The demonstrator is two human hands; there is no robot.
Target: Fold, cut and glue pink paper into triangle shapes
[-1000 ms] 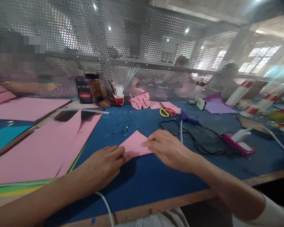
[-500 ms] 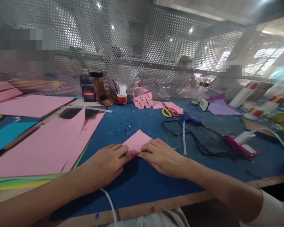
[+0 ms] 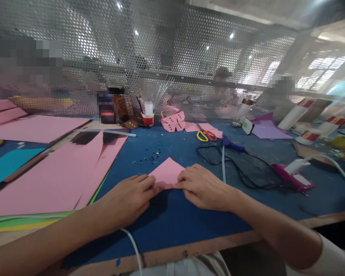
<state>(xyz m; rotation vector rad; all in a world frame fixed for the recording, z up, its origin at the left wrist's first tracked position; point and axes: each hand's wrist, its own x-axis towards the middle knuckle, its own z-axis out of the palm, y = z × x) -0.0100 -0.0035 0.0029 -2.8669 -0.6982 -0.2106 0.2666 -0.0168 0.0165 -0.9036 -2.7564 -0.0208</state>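
Note:
A small pink sheet of paper (image 3: 167, 170), folded into a triangle with its tip pointing away from me, lies on the blue tabletop (image 3: 172, 218). My left hand (image 3: 136, 193) grips its left corner between thumb and fingers. On the right end of the near fold, my right hand (image 3: 202, 186) pinches the paper, fingers closed. Both hands partly cover the two side corners. Just beyond the paper lie small dark bits (image 3: 153, 157) and a yellow one.
Large pink sheets (image 3: 46, 180) lie at left over green paper. Scissors (image 3: 206, 135), a blue glue gun (image 3: 232, 145) with a black cord, and a magenta power strip (image 3: 294, 179) are at right. A paper cup (image 3: 148, 119) and a perforated metal screen (image 3: 172, 57) stand behind.
My right hand has slid a little to the right along the near fold, showing more of the paper. My left hand stays at the left corner.

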